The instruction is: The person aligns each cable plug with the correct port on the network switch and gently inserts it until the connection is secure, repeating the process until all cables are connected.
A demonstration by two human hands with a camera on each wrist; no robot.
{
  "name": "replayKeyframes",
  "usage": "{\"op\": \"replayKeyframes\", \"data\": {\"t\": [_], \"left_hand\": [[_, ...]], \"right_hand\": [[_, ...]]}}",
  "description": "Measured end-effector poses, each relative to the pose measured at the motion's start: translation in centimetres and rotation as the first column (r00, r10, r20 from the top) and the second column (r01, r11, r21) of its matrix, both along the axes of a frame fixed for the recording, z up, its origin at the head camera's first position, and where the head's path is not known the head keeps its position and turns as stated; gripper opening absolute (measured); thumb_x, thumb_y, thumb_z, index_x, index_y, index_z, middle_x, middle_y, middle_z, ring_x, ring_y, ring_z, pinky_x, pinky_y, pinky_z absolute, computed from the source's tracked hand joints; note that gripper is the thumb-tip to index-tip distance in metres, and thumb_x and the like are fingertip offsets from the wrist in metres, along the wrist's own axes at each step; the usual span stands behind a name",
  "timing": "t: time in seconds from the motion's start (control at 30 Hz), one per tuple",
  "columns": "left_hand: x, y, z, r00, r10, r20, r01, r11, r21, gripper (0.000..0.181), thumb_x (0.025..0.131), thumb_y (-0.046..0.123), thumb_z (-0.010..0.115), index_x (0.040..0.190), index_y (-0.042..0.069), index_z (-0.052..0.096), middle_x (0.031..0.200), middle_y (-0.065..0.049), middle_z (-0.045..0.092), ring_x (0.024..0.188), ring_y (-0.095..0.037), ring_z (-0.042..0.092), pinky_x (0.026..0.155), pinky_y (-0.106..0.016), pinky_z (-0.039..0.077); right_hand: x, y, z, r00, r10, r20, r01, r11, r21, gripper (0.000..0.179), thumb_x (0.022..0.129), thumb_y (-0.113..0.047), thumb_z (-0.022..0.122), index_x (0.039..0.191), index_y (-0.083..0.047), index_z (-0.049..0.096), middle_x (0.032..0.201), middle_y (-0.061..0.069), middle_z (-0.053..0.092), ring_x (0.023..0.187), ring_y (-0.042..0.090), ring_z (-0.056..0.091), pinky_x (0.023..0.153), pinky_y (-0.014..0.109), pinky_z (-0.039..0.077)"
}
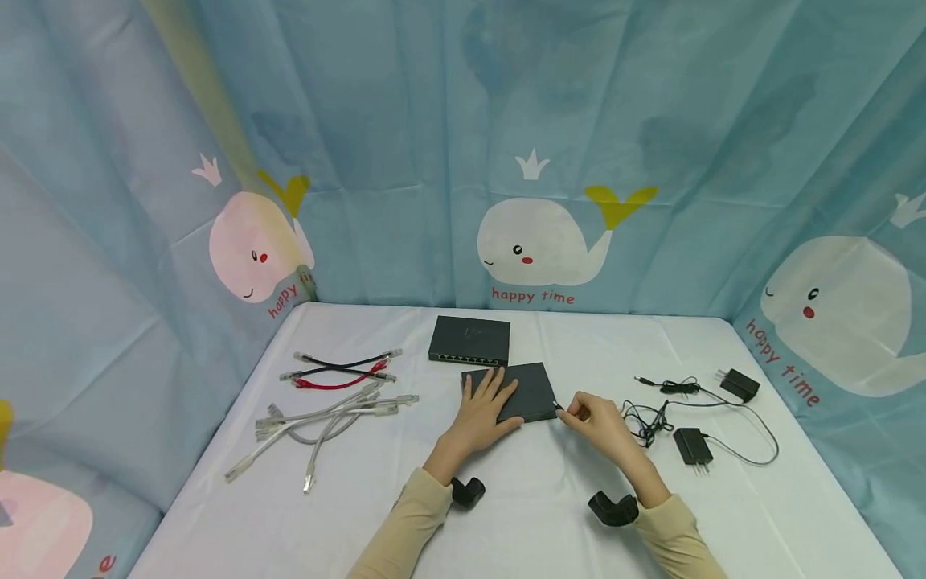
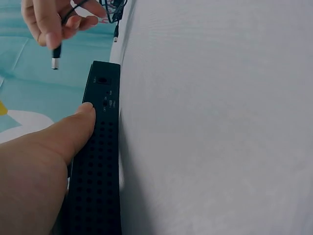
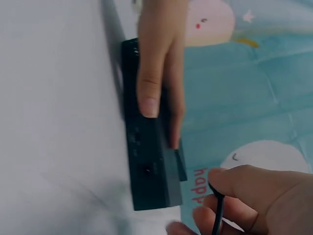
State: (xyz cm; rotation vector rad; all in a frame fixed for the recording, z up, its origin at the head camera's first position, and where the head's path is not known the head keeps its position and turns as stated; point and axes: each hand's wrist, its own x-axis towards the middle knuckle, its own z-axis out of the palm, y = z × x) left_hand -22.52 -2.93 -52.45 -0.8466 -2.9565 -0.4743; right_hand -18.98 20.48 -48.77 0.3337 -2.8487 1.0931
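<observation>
A flat black network switch (image 1: 533,388) lies on the white table. My left hand (image 1: 479,418) rests on its top with fingers spread, the thumb along the near edge. Beside the switch's right corner, my right hand (image 1: 599,425) pinches the black lead of a barrel power plug (image 2: 55,58) between thumb and fingers. In the left wrist view the plug's metal tip is apart from the switch, with the round power socket (image 2: 102,80) showing at that end of the vented side. In the right wrist view the fingers hide the plug's tip.
Another black switch (image 1: 470,339) with a row of ports stands just behind. Grey network cables (image 1: 325,418), black ones (image 1: 340,367) and a red one (image 1: 340,385) lie left. Two power adapters (image 1: 739,385) (image 1: 693,446) with thin black cords (image 1: 651,424) lie right.
</observation>
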Motion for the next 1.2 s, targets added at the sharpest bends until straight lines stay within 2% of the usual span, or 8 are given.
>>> {"op": "replayKeyframes", "data": {"t": [0.17, 0.27, 0.47, 0.6, 0.97, 1.1, 1.2], "left_hand": [[0.0, 0.0, 0.0, 1.000, -0.003, -0.014, 0.003, 1.000, 0.003, 0.069, 0.090, 0.057, 0.045, 0.146, 0.019, 0.030, 0.153, -0.012, 0.019, 0.142, -0.032, 0.014, 0.109, -0.061, 0.007], [-0.1, 0.0, 0.1, 1.000, 0.000, -0.018, 0.000, 1.000, 0.003, 0.069, 0.090, 0.056, 0.047, 0.146, 0.019, 0.031, 0.153, -0.013, 0.020, 0.141, -0.032, 0.014, 0.109, -0.061, 0.008], [-0.1, -0.1, 0.2, 1.000, 0.001, -0.008, -0.001, 1.000, 0.010, 0.068, 0.091, 0.056, 0.045, 0.146, 0.019, 0.030, 0.154, -0.012, 0.018, 0.142, -0.031, 0.012, 0.110, -0.060, 0.007], [-0.1, 0.0, 0.0, 1.000, 0.000, -0.015, 0.000, 1.000, 0.019, 0.068, 0.091, 0.056, 0.045, 0.146, 0.019, 0.030, 0.154, -0.012, 0.018, 0.142, -0.031, 0.013, 0.110, -0.060, 0.007], [-0.1, 0.1, -0.2, 1.000, 0.006, -0.005, -0.006, 1.000, 0.019, 0.068, 0.091, 0.057, 0.043, 0.147, 0.021, 0.028, 0.154, -0.010, 0.016, 0.142, -0.030, 0.011, 0.110, -0.058, 0.006], [-0.1, 0.0, -0.2, 1.000, 0.003, -0.008, -0.003, 1.000, 0.009, 0.069, 0.091, 0.058, 0.043, 0.147, 0.021, 0.028, 0.155, -0.009, 0.016, 0.143, -0.029, 0.010, 0.111, -0.057, 0.006], [-0.1, 0.0, -0.1, 1.000, -0.005, -0.014, 0.005, 1.000, -0.006, 0.072, 0.089, 0.057, 0.048, 0.147, 0.021, 0.027, 0.155, -0.010, 0.015, 0.142, -0.030, 0.011, 0.111, -0.058, 0.007]], "right_hand": [[0.2, -0.6, -0.6, 1.000, -0.007, 0.010, 0.006, 0.994, 0.110, 0.025, 0.082, -0.027, 0.071, 0.067, -0.017, 0.054, 0.058, -0.008, 0.051, 0.051, 0.006, 0.043, 0.046, 0.021, 0.034], [0.2, -0.9, -0.8, 0.999, -0.014, 0.034, 0.009, 0.990, 0.142, 0.026, 0.082, -0.027, 0.071, 0.065, -0.018, 0.053, 0.056, -0.008, 0.049, 0.049, 0.007, 0.041, 0.045, 0.022, 0.032], [0.3, -1.3, -1.5, 0.997, -0.015, 0.077, 0.005, 0.992, 0.124, 0.026, 0.081, -0.026, 0.072, 0.064, -0.018, 0.054, 0.053, -0.009, 0.049, 0.047, 0.006, 0.042, 0.044, 0.021, 0.033], [0.3, -1.5, -2.0, 0.997, -0.022, 0.076, 0.014, 0.995, 0.102, 0.025, 0.081, -0.024, 0.072, 0.065, -0.017, 0.055, 0.053, -0.008, 0.049, 0.047, 0.006, 0.042, 0.044, 0.022, 0.032], [0.2, -2.1, -3.1, 0.997, -0.079, 0.003, 0.078, 0.991, 0.110, 0.026, 0.080, -0.026, 0.073, 0.064, -0.017, 0.055, 0.054, -0.008, 0.047, 0.046, 0.006, 0.038, 0.044, 0.021, 0.029], [0.3, -2.3, -3.6, 0.995, -0.076, -0.061, 0.080, 0.995, 0.065, 0.027, 0.080, -0.026, 0.073, 0.063, -0.017, 0.054, 0.053, -0.010, 0.047, 0.046, 0.005, 0.038, 0.043, 0.022, 0.029], [0.3, -2.4, -4.0, 0.989, -0.070, -0.128, 0.073, 0.997, 0.023, 0.028, 0.080, -0.026, 0.073, 0.062, -0.017, 0.053, 0.053, -0.011, 0.046, 0.045, 0.004, 0.036, 0.042, 0.022, 0.028]]}}
